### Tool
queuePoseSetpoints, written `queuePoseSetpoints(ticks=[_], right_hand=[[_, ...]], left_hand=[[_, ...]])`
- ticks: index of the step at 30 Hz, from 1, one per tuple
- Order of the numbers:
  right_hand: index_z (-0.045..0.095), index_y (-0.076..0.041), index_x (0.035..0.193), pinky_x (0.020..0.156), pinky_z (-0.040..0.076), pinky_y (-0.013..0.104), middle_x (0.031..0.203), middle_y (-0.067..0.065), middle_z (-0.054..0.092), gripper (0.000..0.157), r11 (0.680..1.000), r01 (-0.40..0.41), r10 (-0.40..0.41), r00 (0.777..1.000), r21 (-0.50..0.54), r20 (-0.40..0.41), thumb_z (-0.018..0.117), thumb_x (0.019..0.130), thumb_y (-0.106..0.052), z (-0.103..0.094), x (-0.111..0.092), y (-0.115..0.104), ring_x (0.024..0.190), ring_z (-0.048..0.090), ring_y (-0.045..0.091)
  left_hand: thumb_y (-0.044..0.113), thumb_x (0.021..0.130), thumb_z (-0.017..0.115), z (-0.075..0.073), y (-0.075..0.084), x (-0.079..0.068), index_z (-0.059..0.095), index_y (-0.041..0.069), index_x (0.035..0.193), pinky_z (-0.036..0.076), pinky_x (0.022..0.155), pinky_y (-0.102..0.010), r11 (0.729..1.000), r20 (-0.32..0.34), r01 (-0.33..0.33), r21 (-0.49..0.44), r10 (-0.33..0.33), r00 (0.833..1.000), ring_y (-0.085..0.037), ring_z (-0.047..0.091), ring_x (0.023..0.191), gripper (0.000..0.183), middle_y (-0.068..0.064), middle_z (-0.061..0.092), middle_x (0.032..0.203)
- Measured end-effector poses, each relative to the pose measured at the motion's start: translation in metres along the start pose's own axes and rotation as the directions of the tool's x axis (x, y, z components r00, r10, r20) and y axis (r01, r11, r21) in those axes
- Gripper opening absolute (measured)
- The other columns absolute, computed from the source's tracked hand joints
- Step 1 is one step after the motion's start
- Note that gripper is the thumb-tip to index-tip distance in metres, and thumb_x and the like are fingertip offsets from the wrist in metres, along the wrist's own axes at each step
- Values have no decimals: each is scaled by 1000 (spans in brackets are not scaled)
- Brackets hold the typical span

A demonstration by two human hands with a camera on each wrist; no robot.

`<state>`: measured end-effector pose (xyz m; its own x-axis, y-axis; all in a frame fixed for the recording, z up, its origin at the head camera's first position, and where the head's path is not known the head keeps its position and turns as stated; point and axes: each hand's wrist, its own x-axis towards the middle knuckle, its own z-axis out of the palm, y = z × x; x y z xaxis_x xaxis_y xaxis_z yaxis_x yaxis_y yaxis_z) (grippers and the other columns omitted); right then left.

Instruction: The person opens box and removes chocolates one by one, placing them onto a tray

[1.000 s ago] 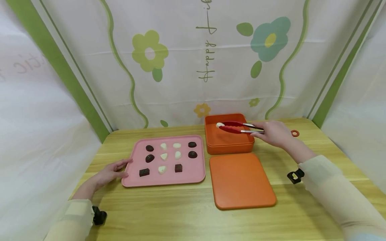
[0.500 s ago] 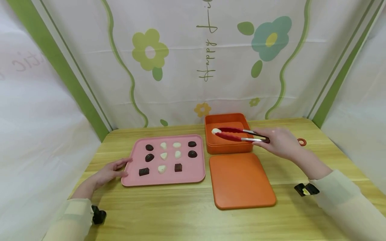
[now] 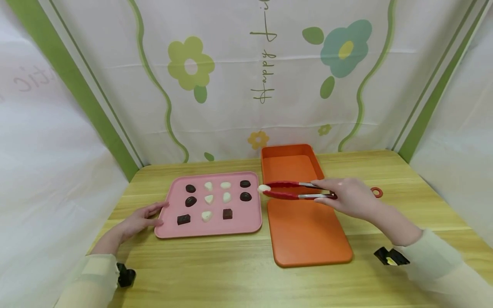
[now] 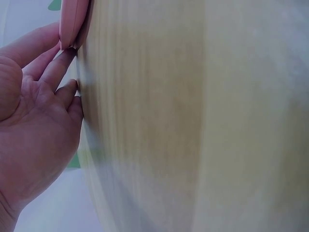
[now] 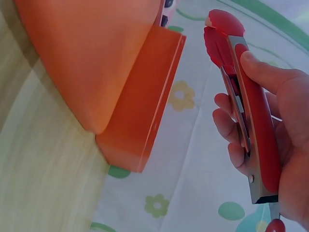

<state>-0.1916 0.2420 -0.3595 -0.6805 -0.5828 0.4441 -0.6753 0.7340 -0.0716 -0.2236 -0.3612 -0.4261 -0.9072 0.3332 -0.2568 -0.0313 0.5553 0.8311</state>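
Note:
My right hand (image 3: 352, 197) grips red-tipped metal tongs (image 3: 283, 184), which pinch a white chocolate-like piece (image 3: 264, 188). That piece overlaps the right rim of a pink tray (image 3: 252, 224) in the head view. In the right wrist view, the thumb and fingers wrap the tongs' handles. My left hand (image 3: 138, 219) holds the tray's left edge; thumb and fingers meet the rim in the left wrist view. Dark pieces (image 3: 184, 219) and white pieces (image 3: 206, 216) stand in rows on the tray. Beyond the tongs lies an orange box (image 3: 289, 167), its front wall partly hidden.
An orange square lid (image 3: 310, 239) lies flat in front of the box, right of the tray. A red ring (image 3: 376, 192) shows just behind my right hand. Printed cloth (image 3: 231, 107) hangs behind the wooden table (image 3: 215, 273) and at both sides.
My right hand has brought the tongs and the white piece from over the box, toward me and left, to the tray's right rim. My left hand has stayed at the tray.

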Motion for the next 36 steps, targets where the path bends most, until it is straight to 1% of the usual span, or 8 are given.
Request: queuePoseSetpoints(ticks=[4,7,10,16,19,26,32,36], right_hand=[[71,-13,118,47,34,22,83,-1,70,45,1000,22,-22,999,9,31,82,77,-29,7,3,-7,51,36,1],[71,-12,119,47,35,22,96,5,73,46,999,29,-29,998,16,56,82,77,-29,13,5,-11,49,36,2],[71,-11,119,48,37,22,100,6,73,46,999,29,-30,996,20,79,82,78,-30,18,8,-14,50,39,2],[72,-11,117,55,50,29,100,5,73,45,998,61,-62,994,12,92,82,78,-32,27,13,-19,63,62,13],[72,-11,116,59,53,32,103,5,73,45,997,70,-71,992,14,108,80,79,-34,31,16,-21,73,69,18],[72,-13,116,54,46,27,103,2,73,42,997,67,-72,981,31,180,77,82,-37,38,25,-25,68,61,13],[71,-14,119,59,50,32,109,2,72,43,997,74,-79,977,32,197,75,84,-39,44,28,-25,83,69,19],[72,-13,118,57,49,30,107,2,72,42,996,76,-82,975,35,207,75,84,-38,45,31,-26,77,67,16]], left_hand=[[19,92,68,0,-2,0,31,0,150,5,109,-66,1000,-2,-1,5,1,1000,-47,8,142,72,-28,21,153],[19,91,68,0,-2,0,31,0,150,5,108,-66,1000,-1,-1,9,1,1000,-47,9,141,72,-29,22,153],[20,91,68,0,-1,0,31,0,150,5,108,-66,1000,-3,0,11,0,1000,-47,8,141,72,-29,22,153],[18,92,67,0,0,-1,32,-1,150,5,110,-64,1000,-5,0,1,0,1000,-46,8,142,71,-28,21,153],[18,92,68,0,0,-1,32,-1,150,5,110,-64,1000,-8,2,-3,-2,1000,-46,8,142,70,-28,21,154],[18,92,68,-1,-1,1,32,0,150,4,110,-64,1000,-7,3,-12,-3,1000,-45,8,142,71,-27,21,154],[18,92,68,-1,-1,2,33,0,150,4,110,-64,1000,-8,8,-8,-8,1000,-45,7,143,70,-27,21,154],[18,92,67,-1,-1,1,32,0,150,4,110,-64,1000,-8,10,-5,-10,1000,-46,7,142,70,-27,20,154]])
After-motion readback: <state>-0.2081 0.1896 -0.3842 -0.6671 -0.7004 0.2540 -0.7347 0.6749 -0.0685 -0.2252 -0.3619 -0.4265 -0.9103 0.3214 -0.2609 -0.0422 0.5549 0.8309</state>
